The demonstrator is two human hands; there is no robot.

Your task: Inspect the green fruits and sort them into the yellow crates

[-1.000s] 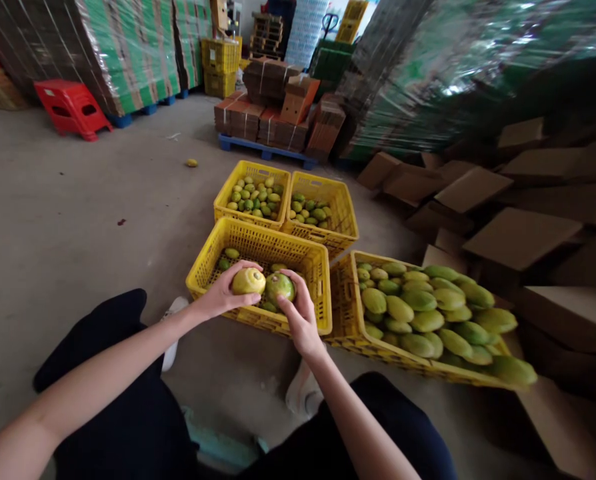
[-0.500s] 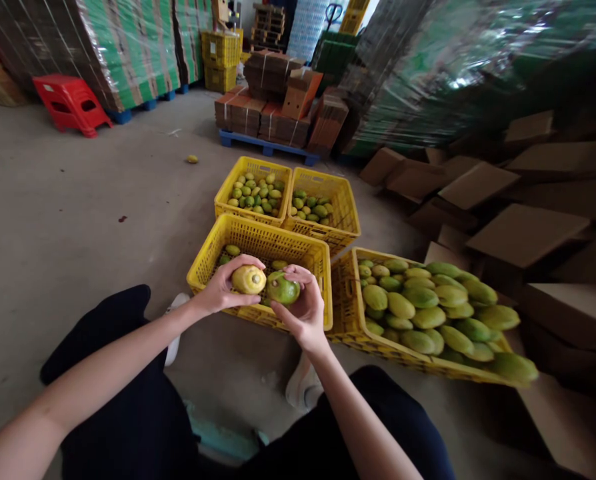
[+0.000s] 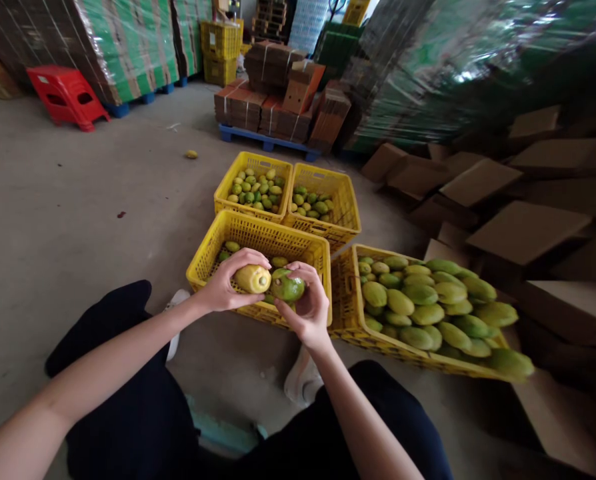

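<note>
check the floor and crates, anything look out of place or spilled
One small yellow oval fruit lies alone on the grey floor, looking stray because similar fruit sits inside the yellow plastic crates. A small dark reddish spot on the floor also stands out; what it is, I can't tell.

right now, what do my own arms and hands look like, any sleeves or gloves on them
Your left hand and right hand are both ungloved. The left forearm and right forearm are bare, with no sleeve showing on either. No watch, bracelet or cable can be seen on them.
</note>
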